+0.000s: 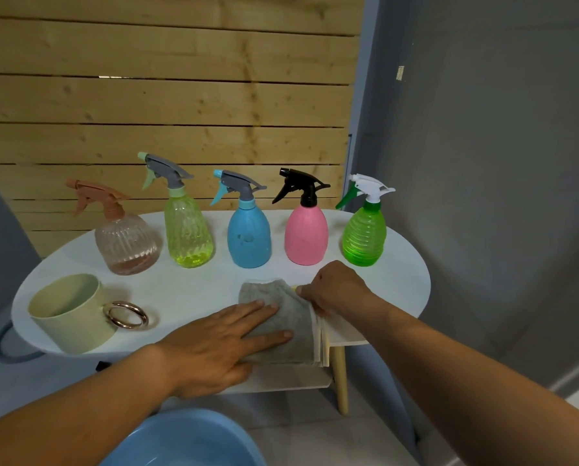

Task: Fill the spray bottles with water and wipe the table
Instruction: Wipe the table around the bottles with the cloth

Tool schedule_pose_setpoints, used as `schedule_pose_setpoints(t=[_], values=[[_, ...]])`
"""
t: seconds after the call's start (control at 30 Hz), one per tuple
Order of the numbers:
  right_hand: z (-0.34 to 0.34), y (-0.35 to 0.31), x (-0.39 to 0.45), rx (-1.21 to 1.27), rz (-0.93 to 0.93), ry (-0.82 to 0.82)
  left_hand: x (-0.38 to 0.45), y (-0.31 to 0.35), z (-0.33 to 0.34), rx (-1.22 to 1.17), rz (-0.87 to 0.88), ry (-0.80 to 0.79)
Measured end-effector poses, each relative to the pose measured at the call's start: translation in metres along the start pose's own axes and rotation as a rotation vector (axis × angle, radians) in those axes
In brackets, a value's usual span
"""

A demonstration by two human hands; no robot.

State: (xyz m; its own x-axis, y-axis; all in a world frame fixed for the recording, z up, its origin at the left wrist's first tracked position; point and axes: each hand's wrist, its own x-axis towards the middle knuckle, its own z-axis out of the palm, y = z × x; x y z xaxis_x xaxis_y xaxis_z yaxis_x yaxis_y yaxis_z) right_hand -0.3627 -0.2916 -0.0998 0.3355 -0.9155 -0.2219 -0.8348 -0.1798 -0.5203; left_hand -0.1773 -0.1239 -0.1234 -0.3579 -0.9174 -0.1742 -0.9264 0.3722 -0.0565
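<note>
No readable text anywhere in my view: no labels, brands or numbers on any of the five spray bottles point(249, 230), and nothing printed on the cup point(67, 314) or the cloth point(281, 317). There's a small pale sticker or tag on the grey wall point(400, 73), upper right, but it's too small and blurred to read.

Horizontal pine-plank wall point(167, 95) behind; grey painted wall point(483, 163) at right; white oval tabletop point(405, 284) on pale wooden leg point(341, 381); grey floor point(315, 442) below.
</note>
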Motion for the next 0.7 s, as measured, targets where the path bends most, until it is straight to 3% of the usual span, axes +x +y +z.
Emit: schedule_pose_setpoints(t=[0.23, 0.43, 0.53, 0.6, 0.7], values=[[0.002, -0.012, 0.006, -0.139, -0.055, -0.015, 0.006, 0.001, -0.008, -0.055, -0.019, -0.118], [-0.004, -0.007, -0.005, -0.118, -0.027, 0.130, 0.012, 0.003, -0.009, -0.274, -0.097, -0.084], [0.002, 0.000, -0.007, -0.232, -0.147, 0.263, 0.027, 0.002, -0.015, -0.572, -0.286, 0.198], [0.003, 0.002, -0.003, -0.207, -0.186, 0.292, 0.039, -0.004, -0.018, -0.610, -0.507, 0.413], [-0.003, 0.001, 0.008, -0.182, -0.096, 0.062, 0.056, -0.013, -0.023, -0.687, -0.818, 0.337]])
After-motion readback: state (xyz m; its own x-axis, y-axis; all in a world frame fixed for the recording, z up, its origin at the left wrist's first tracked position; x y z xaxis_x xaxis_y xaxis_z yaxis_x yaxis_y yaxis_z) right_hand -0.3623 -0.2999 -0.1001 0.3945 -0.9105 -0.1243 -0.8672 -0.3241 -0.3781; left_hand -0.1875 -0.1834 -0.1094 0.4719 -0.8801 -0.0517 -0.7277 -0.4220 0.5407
